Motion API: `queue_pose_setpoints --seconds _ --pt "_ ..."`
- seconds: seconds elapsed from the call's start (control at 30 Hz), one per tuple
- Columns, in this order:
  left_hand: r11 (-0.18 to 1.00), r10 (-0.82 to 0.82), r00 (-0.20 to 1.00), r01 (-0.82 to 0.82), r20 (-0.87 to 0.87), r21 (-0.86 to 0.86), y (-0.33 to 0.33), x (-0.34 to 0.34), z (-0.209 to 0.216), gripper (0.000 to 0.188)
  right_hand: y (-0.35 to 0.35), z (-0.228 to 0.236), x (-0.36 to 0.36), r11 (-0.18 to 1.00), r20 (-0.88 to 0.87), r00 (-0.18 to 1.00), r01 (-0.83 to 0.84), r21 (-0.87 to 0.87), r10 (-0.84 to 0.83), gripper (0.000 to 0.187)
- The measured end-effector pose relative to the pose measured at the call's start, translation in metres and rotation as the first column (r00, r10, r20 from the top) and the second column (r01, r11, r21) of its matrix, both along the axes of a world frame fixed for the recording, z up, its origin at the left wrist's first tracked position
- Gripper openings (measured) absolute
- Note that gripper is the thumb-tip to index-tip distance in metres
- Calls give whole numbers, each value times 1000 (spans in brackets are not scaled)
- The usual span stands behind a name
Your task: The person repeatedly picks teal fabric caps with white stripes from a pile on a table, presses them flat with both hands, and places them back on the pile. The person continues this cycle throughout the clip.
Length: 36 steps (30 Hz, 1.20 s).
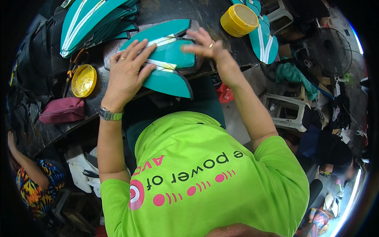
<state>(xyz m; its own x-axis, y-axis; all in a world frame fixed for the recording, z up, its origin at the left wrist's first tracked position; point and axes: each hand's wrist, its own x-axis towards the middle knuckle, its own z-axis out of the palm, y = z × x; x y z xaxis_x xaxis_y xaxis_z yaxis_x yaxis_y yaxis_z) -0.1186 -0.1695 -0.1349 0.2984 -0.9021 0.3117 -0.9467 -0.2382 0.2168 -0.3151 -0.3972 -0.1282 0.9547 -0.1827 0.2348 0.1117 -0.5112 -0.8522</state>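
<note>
Dark, scuffed bench, seen from above; far left, a stack of teal panels, far right, a yellow tub. On the left, a shallow yellow dish sits beyond a maroon pouch.

From my remote seat I note the teal piece lying between both hands, its nearest lobe overhanging the bench's near edge. Two white strips run across it; black edging borders its right end.

Left hand: laid over the piece's left part, fingers a little apart, thumb splayed, pinching nothing. Right hand: over the right end, blurred, fingers spread; I cannot tell whether they touch.

Handling, my judgement: keep the left palm's weight over the supported part, since pressure on the overhang could tip the piece. Right fingers should work lightly along the edging, avoiding the strips' yellowish ends, which may be tacky. Lobes probably shift easily; check their alignment before pressing.
</note>
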Motion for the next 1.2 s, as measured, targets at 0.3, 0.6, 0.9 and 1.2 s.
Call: queue_pose_setpoints --seconds 0.3,0.6,0.9,1.2 --pt "1000 25 999 -25 -19 16 -2 -16 2 52 -15 -25 54 629 -85 895 239 -740 -439 76" --pt "1000 24 999 -24 -28 5 -2 -15 -1 51 -5 -17 46 631 -161 947 54 -774 -279 70" --pt "999 25 1000 -25 -9 -27 -3 -17 -2 51 -34 -17 60 493 -115 942 60 -868 -317 65" --pt "998 42 999 -42 -11 -44 -4 -19 -1 51 -20 -8 58 557 -104 990 -35 -830 -93 51"
